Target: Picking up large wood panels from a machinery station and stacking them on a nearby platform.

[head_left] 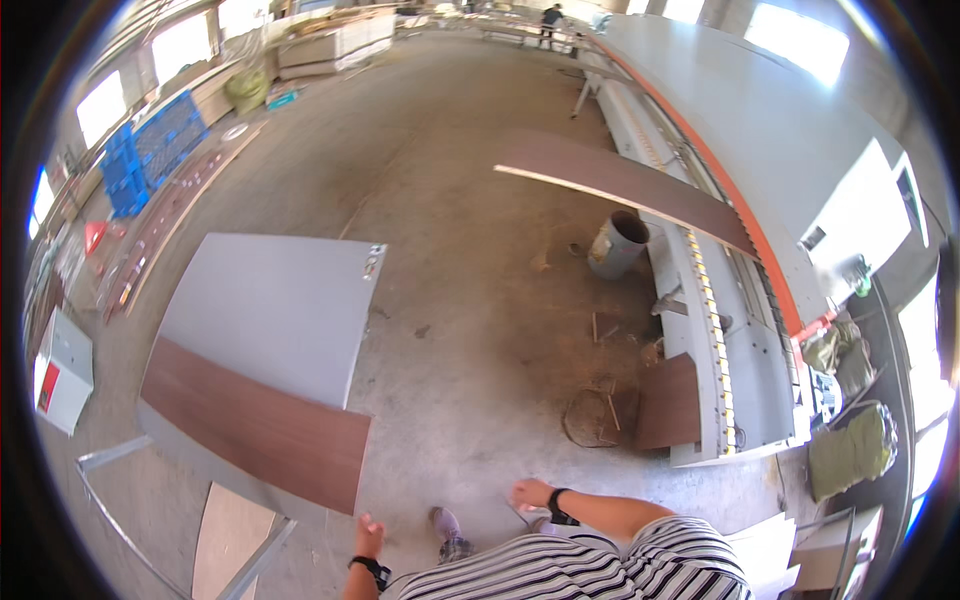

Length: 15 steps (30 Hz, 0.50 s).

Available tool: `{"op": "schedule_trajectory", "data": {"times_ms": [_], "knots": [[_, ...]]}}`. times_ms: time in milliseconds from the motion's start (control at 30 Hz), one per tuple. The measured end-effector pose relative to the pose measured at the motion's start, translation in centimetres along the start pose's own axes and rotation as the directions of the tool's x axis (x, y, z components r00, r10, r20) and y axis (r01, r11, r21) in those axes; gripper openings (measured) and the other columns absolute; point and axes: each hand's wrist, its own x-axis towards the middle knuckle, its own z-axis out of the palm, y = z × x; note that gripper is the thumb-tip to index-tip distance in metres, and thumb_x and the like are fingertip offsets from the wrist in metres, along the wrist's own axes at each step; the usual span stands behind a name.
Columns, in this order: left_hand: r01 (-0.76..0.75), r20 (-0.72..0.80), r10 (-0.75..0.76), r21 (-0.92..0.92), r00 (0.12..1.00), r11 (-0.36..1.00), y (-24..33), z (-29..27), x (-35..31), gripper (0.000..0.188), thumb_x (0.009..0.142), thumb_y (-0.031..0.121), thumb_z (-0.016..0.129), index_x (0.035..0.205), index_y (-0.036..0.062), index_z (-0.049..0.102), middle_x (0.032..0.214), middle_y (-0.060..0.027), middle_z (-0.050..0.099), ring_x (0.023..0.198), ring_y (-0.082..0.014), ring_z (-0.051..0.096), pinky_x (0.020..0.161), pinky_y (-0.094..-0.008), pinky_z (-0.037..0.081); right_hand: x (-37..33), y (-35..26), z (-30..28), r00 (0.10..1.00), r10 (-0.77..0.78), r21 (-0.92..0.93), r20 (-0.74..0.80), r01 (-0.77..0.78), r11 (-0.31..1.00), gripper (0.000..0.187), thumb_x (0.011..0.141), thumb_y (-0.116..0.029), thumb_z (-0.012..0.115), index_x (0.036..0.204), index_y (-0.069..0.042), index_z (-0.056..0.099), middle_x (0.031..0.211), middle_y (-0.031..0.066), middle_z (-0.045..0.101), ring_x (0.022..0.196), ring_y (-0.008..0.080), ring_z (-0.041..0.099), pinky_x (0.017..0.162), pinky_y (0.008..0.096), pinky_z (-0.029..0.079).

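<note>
The left hand [369, 538] is at the near right corner of the brown board [260, 425], its fingers partly extended and unclosed; contact with the corner cannot be confirmed. The right hand [532, 494] is over the floor [450, 370], well apart from the board, with fingers bent; nothing is seen in it, and how far it is closed cannot be determined. Each wrist bears a black band [563, 508].

The board lies flat across the near part of a larger grey sheet [270, 300], to the person's left. Labels [374, 262] show at the sheet's far right corner. A metal frame [258, 562] stands at the near side of the sheet.

To the right is a long machine [740, 120] with an orange strip [740, 195]. A brown panel [620, 185] rests with one end on the machine's bed, the other extending over the floor. Below the panel stands a metal drum [608, 252]. A brown piece [668, 405] stands against the machine's near end. Green sacks [853, 455] are beyond that end, at right. Blue pallets [170, 135] stand at far left. Another person [549, 25] is in the background.
</note>
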Motion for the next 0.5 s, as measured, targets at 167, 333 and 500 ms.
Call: {"op": "schedule_trajectory", "data": {"times_ms": [167, 333, 500], "knots": [[-0.01, 0.345, -0.129, 0.374, 0.93, 0.928, -0.8, 10.5, -5.4, 0.053, 0.074, 0.026, 0.059, 0.113, -0.0057, 0.043, 0.094, -0.0228, 0.058, 0.091, -0.0324, 0.057, 0.08, -0.0383, 0.044, -14.9, 12.6, 2.5, 0.935, 0.276, -0.147, -0.224, -0.312, 0.939, 0.021, 0.083, -0.022, 0.052, 0.078, -0.004, 0.063, 0.071, 0.0044, 0.064, 0.057, 0.0123, 0.061, 0.053, 0.0262, 0.05], [-0.307, 0.452, 0.08, 0.455, 0.888, 0.836, 7.7, 16.3, -9.4, 0.052, 0.076, 0.029, 0.063, 0.113, -0.0026, 0.043, 0.085, -0.0166, 0.062, 0.083, -0.0253, 0.06, 0.075, -0.0369, 0.047, -24.4, 19.9, 6.0, 0.745, 0.628, 0.009, -0.226, -0.643, 0.766, 0.02, 0.082, -0.025, 0.053, 0.081, -0.008, 0.064, 0.071, 0.0038, 0.065, 0.062, 0.015, 0.063, 0.056, 0.0302, 0.052], [-0.456, 0.484, 0.297, 0.254, 0.823, 0.853, 19.6, 19.6, -11.2, 0.045, 0.079, 0.023, 0.062, 0.112, -0.0016, 0.044, 0.083, -0.0139, 0.063, 0.078, -0.0227, 0.061, 0.07, -0.0342, 0.048, -30.3, 18.4, 4.8, 0.803, 0.566, -0.427, -0.188, -0.586, 0.689, 0.019, 0.076, -0.019, 0.053, 0.086, -0.012, 0.068, 0.095, 0.0095, 0.065, 0.089, 0.0265, 0.062, 0.072, 0.0394, 0.052]]}}
